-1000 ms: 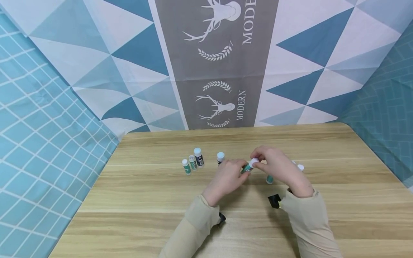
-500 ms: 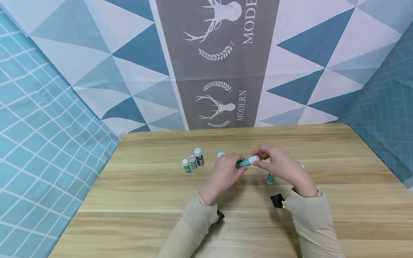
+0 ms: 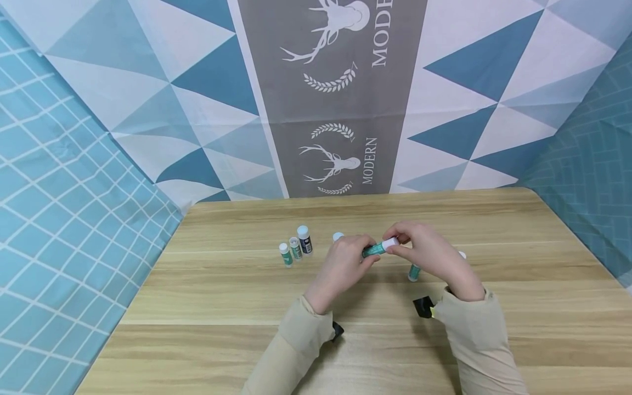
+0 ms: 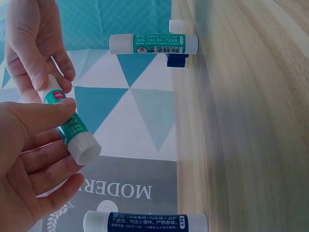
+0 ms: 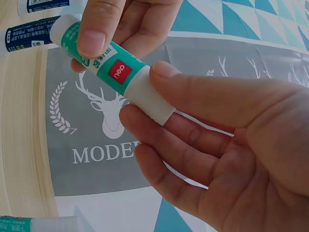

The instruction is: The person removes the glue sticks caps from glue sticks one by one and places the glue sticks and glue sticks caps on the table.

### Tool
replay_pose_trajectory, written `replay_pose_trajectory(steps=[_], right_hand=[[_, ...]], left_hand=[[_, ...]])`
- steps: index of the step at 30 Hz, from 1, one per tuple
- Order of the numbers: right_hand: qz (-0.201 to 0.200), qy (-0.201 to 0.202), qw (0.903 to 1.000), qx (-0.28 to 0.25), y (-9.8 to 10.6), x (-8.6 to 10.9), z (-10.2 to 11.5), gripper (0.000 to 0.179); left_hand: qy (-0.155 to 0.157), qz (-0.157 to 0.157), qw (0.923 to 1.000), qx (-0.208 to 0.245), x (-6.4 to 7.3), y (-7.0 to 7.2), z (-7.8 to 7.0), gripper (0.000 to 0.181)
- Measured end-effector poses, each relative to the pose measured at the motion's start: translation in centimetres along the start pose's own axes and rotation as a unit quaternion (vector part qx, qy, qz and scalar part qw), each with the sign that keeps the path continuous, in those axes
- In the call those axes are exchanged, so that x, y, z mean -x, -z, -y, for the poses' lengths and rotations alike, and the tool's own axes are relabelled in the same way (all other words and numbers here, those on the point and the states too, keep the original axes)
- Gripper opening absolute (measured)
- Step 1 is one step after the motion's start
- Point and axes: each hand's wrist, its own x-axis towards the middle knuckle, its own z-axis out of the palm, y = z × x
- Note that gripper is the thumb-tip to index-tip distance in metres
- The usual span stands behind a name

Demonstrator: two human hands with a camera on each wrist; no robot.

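A green glue stick (image 3: 376,250) with a white cap is held above the table between both hands, tilted with the cap end higher. My left hand (image 3: 340,266) pinches its green body between thumb and fingers. The thumb and fingers of my right hand (image 3: 432,258) grip the white cap. In the right wrist view the cap (image 5: 150,96) sits against the green label, with no gap to be seen. The left wrist view shows the stick's pale bottom end (image 4: 84,147) sticking out past the left fingers.
At the left stand two green glue sticks (image 3: 286,255) and a navy one (image 3: 304,241). Another cap (image 3: 338,236) shows behind my left hand. A green stick (image 3: 413,273) stands below my right hand, and a partly hidden white cap (image 3: 462,254) beyond it. All are on the wooden table (image 3: 222,296).
The glue stick has swung to a flatter angle over the first half second, and more of its green body shows. Both hands shifted slightly; since then they have hardly moved.
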Motion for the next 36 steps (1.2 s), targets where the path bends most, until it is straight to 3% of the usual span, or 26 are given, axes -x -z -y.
replay_pose_trajectory(steps=[21, 36], right_hand=[[-0.001, 0.022, 0.9997, 0.01, -0.05, -0.18, -0.4, 0.012], [-0.006, 0.029, 0.9994, 0.018, 0.08, -0.1, -0.38, 0.012]], left_hand=[[-0.02, 0.025, 0.9995, -0.007, -0.05, -0.34, 0.22, 0.018], [-0.013, 0.038, 0.9991, 0.012, -0.06, -0.14, 0.19, 0.018]])
